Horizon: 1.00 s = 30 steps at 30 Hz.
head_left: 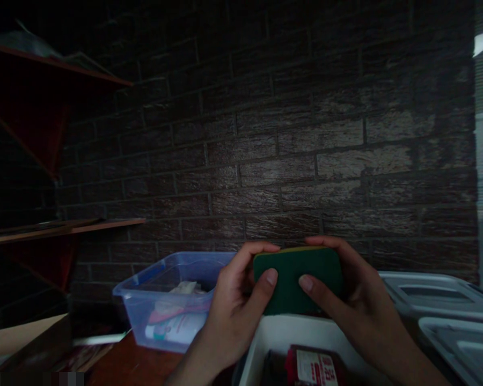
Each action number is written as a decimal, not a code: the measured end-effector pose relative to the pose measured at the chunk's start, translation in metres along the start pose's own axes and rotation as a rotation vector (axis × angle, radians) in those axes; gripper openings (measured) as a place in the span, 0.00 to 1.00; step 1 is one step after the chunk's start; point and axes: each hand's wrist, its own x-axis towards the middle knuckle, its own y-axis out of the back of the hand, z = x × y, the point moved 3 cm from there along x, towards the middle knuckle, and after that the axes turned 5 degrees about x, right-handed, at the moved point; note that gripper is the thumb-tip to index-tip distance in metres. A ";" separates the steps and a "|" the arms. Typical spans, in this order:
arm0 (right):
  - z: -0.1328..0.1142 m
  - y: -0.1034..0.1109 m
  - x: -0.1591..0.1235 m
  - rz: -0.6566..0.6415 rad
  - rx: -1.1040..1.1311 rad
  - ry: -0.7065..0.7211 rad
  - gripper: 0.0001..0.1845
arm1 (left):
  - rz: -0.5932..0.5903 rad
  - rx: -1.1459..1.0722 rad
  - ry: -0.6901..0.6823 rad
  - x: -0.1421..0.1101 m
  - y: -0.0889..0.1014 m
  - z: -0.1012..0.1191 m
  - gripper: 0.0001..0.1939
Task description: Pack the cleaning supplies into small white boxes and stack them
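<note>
Sponge (298,279), one green pad with a thin yellow edge, sits low centre of the frame, clamped between both hands: left hand (235,305) and right hand (354,300). Below it, a white bin (273,338) holds a red packet (312,367) whose label is unreadable. A clear blue tub (145,300) stands lower left.
</note>
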 end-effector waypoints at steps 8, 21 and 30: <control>-0.001 -0.003 0.001 -0.045 -0.058 0.009 0.27 | -0.053 0.079 -0.021 0.000 0.002 0.001 0.15; 0.003 0.004 -0.001 -0.102 -0.093 -0.022 0.21 | -0.051 0.079 -0.019 0.000 0.003 -0.001 0.13; 0.009 0.008 0.000 -0.101 -0.102 0.022 0.20 | -0.097 -0.033 0.037 -0.001 0.005 -0.003 0.14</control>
